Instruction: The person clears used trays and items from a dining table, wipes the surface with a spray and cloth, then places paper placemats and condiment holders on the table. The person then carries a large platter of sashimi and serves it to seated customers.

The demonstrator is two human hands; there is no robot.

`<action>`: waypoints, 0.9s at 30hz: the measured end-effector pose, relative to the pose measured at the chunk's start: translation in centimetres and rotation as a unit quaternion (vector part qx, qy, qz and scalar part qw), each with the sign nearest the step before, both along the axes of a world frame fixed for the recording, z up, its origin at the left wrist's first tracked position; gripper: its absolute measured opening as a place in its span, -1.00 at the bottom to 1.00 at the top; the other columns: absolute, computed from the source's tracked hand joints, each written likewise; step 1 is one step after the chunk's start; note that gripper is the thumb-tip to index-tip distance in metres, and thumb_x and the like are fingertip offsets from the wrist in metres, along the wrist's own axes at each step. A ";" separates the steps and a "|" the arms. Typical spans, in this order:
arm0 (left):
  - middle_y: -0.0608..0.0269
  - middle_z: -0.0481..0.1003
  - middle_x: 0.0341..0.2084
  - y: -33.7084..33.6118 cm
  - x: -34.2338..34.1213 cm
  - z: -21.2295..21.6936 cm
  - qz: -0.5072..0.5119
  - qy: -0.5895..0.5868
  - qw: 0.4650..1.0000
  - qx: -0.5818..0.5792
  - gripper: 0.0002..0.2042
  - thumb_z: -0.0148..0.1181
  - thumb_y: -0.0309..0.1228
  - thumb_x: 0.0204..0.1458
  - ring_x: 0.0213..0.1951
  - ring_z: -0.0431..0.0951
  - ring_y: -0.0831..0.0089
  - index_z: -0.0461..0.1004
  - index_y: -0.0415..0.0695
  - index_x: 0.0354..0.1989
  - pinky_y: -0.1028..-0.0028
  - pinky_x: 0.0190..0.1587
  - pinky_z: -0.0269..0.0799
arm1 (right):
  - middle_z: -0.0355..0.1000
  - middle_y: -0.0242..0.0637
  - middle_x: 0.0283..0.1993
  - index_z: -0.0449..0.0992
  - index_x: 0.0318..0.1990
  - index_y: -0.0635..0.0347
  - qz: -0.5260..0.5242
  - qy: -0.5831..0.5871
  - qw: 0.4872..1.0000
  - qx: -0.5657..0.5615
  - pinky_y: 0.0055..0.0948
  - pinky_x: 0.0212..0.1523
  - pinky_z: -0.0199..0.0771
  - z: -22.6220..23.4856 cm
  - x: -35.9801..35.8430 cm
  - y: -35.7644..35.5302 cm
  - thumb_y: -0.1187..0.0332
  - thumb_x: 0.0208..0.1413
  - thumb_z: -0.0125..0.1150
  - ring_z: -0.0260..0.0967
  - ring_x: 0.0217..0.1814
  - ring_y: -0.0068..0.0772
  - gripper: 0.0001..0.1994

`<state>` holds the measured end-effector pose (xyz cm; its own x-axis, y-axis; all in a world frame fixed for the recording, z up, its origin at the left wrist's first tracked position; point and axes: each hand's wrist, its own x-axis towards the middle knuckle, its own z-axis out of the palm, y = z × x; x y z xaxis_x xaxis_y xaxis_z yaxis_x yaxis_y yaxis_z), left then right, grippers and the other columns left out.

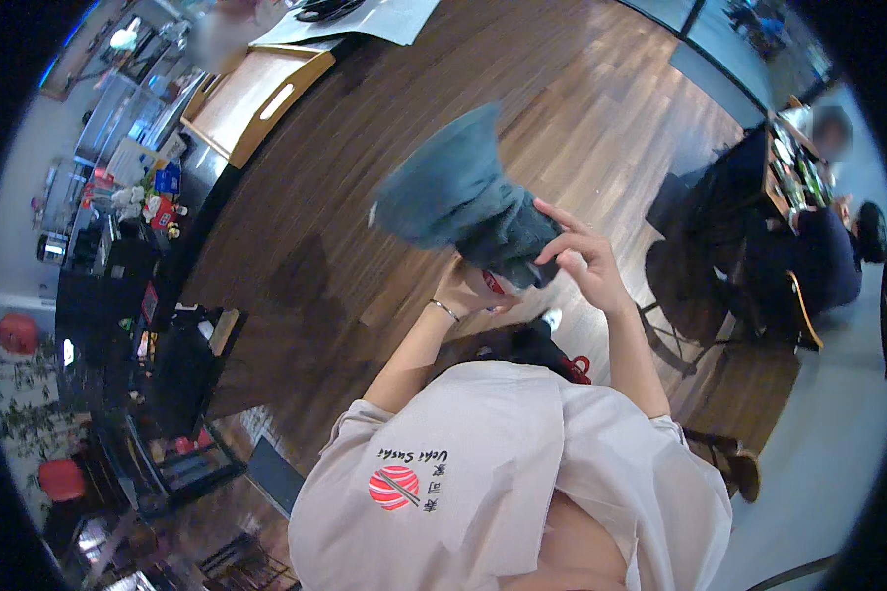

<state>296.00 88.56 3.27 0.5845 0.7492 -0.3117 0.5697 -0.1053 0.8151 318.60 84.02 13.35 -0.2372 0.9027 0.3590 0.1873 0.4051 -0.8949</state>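
Fingers [562, 217] of the right hand [593, 266], spread apart, seemingly steady a blue-green cloth [453, 187] between both hands.
Below the cloth's near end, the left hand [463, 294] seems to bear its weight, fingers too hidden to judge; a red-and-white thing [494, 283] shows under the cloth's edge.

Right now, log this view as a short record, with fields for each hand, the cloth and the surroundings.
Left hand: beneath the cloth's lower end; grip partly hidden
Left wrist: thin bracelet
Right hand: fingers against the cloth's right side
Cloth: dark blue-green, bunched near the hands, flaring away from them
Upper left: wooden tray on a counter
Floor: brown wood planks
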 end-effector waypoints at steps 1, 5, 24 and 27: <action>0.05 0.57 -0.23 0.6 0.3 -0.5 0.007 0.035 0.999 0.009 -0.30 0.53 -0.04 -0.51 -0.13 0.56 0.22 0.53 -0.18 -0.12 0.35 -0.02 0.45 | 0.24 0.01 0.31 0.59 -0.30 0.18 -0.017 0.052 0.998 -0.040 -0.21 0.28 0.18 -0.6 0.1 1.2 0.11 0.10 0.25 0.24 0.31 -0.18 -0.71; 0.10 0.59 -0.24 2.4 1.2 -1.5 0.093 -0.077 0.991 0.052 -0.38 0.46 -0.14 -0.52 -0.16 0.57 0.25 0.55 -0.16 -0.16 0.35 -0.07 0.48 | 0.42 -0.20 0.10 0.44 -0.09 0.19 -0.070 0.046 0.989 -0.119 -0.34 0.08 0.43 -2.3 0.7 6.6 0.26 -0.09 0.48 0.39 0.12 -0.34 -0.57; 0.09 0.42 0.12 20.4 2.3 5.7 0.216 -0.145 0.955 0.140 -0.38 0.42 -0.26 -0.08 0.11 0.45 0.23 0.35 -0.15 0.19 0.34 0.17 0.35 | 0.53 -0.20 -0.16 0.52 -0.06 0.33 -0.150 -0.211 0.926 0.274 -0.36 0.00 0.41 18.4 11.1 43.0 0.24 -0.08 0.40 0.46 -0.08 -0.35 -0.55; 0.17 0.52 -0.01 21.6 -1.9 9.2 0.287 -0.119 0.934 0.178 -0.53 0.40 -0.35 -0.06 0.01 0.53 0.33 0.47 -0.17 0.06 0.36 0.12 0.41 | 0.55 -0.18 -0.10 0.52 0.01 0.32 -0.125 -0.100 0.941 0.299 -0.42 0.02 0.42 25.4 11.7 52.5 0.20 0.00 0.35 0.49 -0.07 -0.35 -0.54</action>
<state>294.09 110.13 12.44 0.0763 0.9916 0.1041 0.4227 -0.1267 0.8973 330.27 136.56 38.74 -0.1605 0.5907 0.7908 0.4840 0.7453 -0.4585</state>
